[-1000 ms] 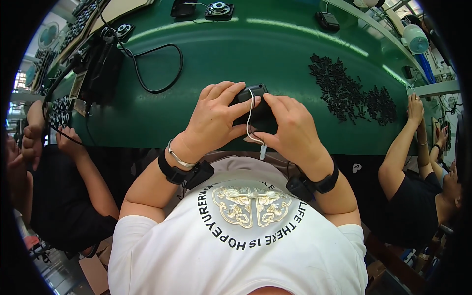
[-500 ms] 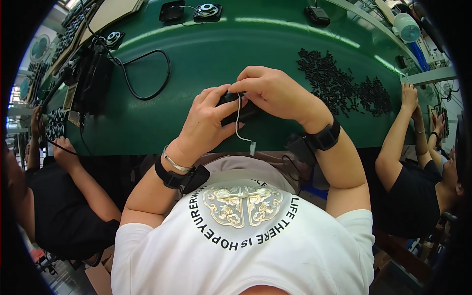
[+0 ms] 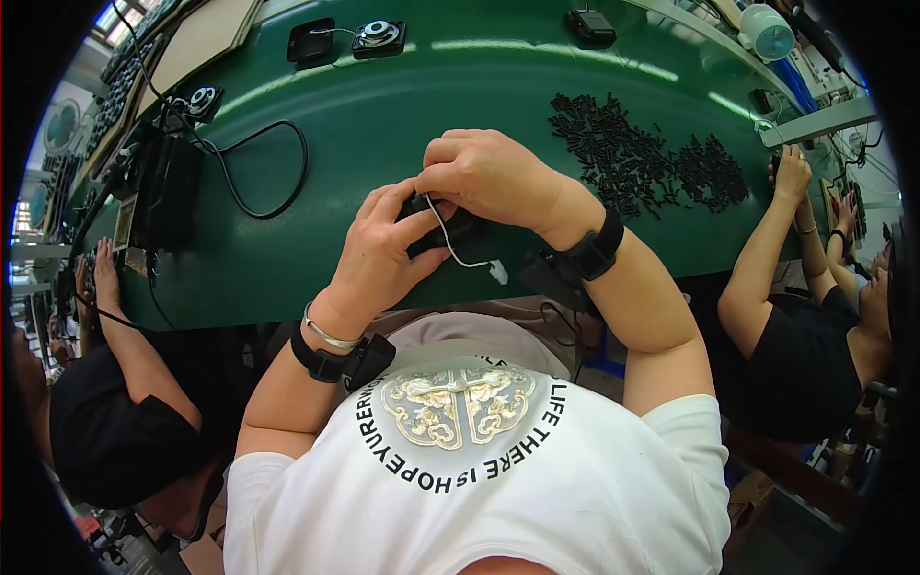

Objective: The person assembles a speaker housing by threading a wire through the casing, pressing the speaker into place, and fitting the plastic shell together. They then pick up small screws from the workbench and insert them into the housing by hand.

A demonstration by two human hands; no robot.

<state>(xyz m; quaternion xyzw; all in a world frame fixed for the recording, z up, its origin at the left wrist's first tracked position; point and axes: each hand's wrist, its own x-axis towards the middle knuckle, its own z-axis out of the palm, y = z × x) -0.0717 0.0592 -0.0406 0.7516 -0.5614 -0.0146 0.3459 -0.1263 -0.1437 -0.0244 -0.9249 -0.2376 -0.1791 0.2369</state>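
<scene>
My left hand (image 3: 376, 241) is closed around a small black plastic housing (image 3: 458, 228), holding it just above the green table near its front edge. A thin white cable (image 3: 447, 233) comes out at the top of the housing and hangs in a curve toward me. Its white plug (image 3: 498, 272) dangles loose below. My right hand (image 3: 494, 182) reaches across from the right, thumb and fingertips pinched together at the housing's far edge, beside the cable. What those fingertips pinch is hidden. Much of the housing is covered by both hands.
Small black rod-like pieces (image 3: 623, 158) lie heaped at the right. A round speaker (image 3: 378, 36) in a black shell sits at the back, beside a black cover (image 3: 311, 43). A black case (image 3: 589, 29) is farther right. Leftward are a black box (image 3: 165, 192) and looped black cord (image 3: 306, 158). Co-workers sit either side.
The whole view has shifted slightly. My right hand's fingertips have moved closer to my left fingers at the housing's edge. The white plug has swung a little outward. My left hand keeps its hold.
</scene>
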